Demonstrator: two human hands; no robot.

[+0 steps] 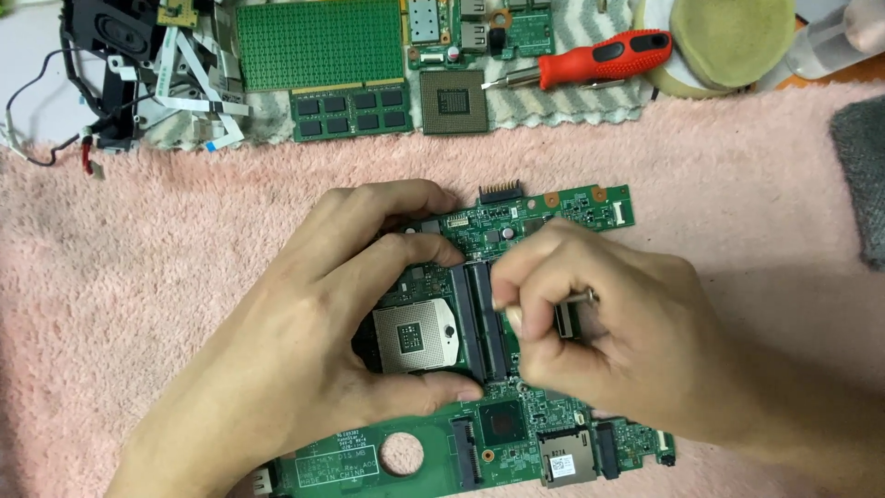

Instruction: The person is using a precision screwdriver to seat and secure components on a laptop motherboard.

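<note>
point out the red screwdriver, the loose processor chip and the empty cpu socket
red screwdriver (607, 57), head view, middle of its red handle
loose processor chip (454, 101), head view, centre of its pin side
empty cpu socket (415, 337), head view, centre of its pin grid
</note>
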